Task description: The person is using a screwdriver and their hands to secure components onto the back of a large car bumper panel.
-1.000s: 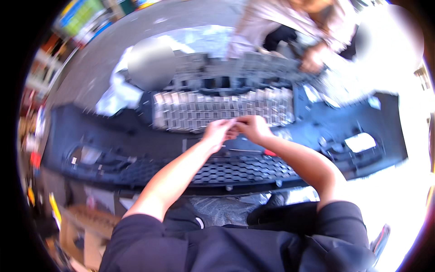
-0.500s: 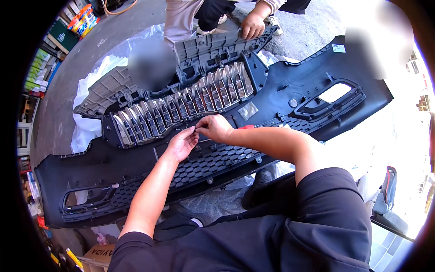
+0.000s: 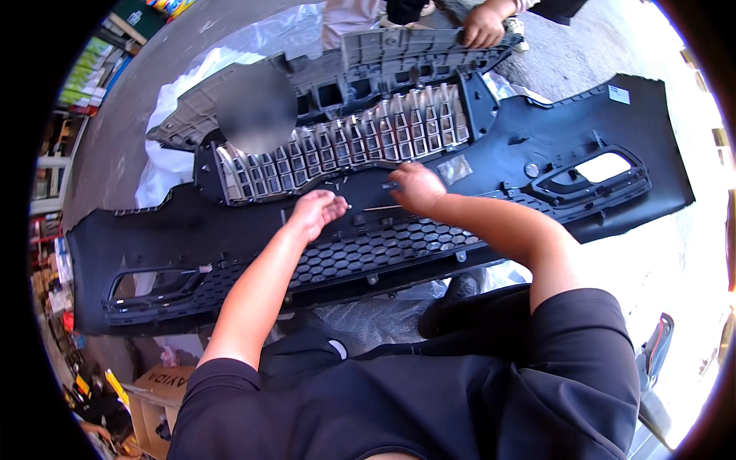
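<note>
A black car bumper (image 3: 613, 130) lies inside-up across the ground, stretching from the near left to the far right, with a chrome grille (image 3: 345, 146) set into its middle and a strip of black honeycomb mesh (image 3: 368, 257) running along its near edge; laid this way, the back of the grille and its fastening points face the person, which is probably why both hands work on the flat band between grille and mesh. The right hand (image 3: 414, 188) rests on that band just below the grille's near edge, fingers curled and pressed together at the tips on something small and dark, apparently a clip or screw, though it is too small to tell which. The left hand (image 3: 314, 211) sits just to its left, touching the same band, its fingers loosely bent and the fingertips close together near a tiny pale pin; whether it actually pinches that pin I cannot tell. A thin light rod or wire lies on the band between the two hands. On the far side, a grey plastic frame (image 3: 399, 54) leans against the grille's upper edge, and another person's hand (image 3: 483, 27) grips its far rim, likely steadying it. White plastic sheeting (image 3: 172, 169) shows under the bumper at the left, a cardboard box (image 3: 153, 395) stands near left, and shelves of coloured goods (image 3: 84, 69) line the far left.
</note>
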The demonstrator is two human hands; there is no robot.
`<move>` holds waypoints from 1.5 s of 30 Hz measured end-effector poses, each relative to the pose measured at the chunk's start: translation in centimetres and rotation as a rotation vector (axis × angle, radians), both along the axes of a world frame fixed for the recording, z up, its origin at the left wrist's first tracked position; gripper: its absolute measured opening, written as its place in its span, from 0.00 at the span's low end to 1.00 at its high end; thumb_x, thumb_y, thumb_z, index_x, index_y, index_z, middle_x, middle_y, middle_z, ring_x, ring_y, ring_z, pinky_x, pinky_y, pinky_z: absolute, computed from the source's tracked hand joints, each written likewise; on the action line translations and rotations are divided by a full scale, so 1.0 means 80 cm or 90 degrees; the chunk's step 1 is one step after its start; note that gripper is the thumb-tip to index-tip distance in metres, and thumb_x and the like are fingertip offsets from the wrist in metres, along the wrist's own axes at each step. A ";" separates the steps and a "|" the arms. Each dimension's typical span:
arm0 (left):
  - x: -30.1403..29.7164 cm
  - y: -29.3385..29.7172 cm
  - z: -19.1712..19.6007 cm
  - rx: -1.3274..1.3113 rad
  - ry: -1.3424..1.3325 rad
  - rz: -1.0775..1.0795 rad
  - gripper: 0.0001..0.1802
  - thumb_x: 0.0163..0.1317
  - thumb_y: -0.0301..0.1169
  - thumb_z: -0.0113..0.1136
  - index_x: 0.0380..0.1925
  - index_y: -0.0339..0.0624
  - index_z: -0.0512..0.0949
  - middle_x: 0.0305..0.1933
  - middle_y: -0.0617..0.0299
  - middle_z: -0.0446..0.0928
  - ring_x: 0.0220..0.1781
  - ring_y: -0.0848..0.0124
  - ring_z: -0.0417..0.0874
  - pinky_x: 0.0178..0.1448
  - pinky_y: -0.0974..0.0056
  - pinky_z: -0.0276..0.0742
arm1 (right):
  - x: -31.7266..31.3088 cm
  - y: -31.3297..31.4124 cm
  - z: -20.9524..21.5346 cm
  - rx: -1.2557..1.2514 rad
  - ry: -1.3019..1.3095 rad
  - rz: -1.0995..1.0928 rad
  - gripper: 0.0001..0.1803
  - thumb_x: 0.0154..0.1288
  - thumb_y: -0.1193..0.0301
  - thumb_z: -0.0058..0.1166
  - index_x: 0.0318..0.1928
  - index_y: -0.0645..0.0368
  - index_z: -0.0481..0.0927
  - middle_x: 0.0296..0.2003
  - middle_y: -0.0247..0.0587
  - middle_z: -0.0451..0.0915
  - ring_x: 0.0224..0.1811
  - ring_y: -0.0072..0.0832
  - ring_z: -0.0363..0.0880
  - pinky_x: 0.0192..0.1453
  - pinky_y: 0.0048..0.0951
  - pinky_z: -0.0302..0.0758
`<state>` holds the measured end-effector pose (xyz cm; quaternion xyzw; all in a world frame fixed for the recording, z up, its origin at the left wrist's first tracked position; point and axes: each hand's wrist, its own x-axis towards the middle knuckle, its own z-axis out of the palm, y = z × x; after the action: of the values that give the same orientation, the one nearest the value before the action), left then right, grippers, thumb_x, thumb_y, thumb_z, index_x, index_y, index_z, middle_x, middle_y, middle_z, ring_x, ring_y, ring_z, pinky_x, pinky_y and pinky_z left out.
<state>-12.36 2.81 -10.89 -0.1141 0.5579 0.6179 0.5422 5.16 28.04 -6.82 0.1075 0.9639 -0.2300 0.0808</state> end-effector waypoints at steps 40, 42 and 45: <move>-0.238 0.006 -0.030 0.434 -0.308 0.659 0.11 0.77 0.28 0.54 0.46 0.27 0.77 0.47 0.43 0.85 0.51 0.52 0.89 0.59 0.50 0.90 | -0.282 -0.072 0.253 0.085 0.119 0.117 0.16 0.71 0.63 0.61 0.56 0.50 0.86 0.43 0.44 0.82 0.44 0.46 0.84 0.51 0.41 0.81; -0.242 0.006 -0.036 0.460 -0.327 0.642 0.11 0.78 0.28 0.53 0.46 0.27 0.77 0.47 0.43 0.85 0.51 0.52 0.89 0.59 0.51 0.90 | -0.291 -0.080 0.258 0.088 0.112 0.131 0.15 0.71 0.63 0.60 0.56 0.50 0.86 0.43 0.44 0.82 0.44 0.45 0.85 0.50 0.41 0.81; -0.255 0.004 -0.047 0.541 -0.302 0.586 0.12 0.78 0.28 0.51 0.48 0.26 0.79 0.47 0.43 0.86 0.51 0.53 0.89 0.59 0.51 0.90 | -0.309 -0.091 0.265 0.117 0.086 0.158 0.15 0.72 0.63 0.60 0.56 0.49 0.86 0.43 0.44 0.82 0.42 0.45 0.85 0.49 0.40 0.81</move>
<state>-32.77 3.15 -14.63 -0.2496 0.0263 0.9104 0.3289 -19.53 20.80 14.38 -0.0212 0.9899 -0.1357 0.0337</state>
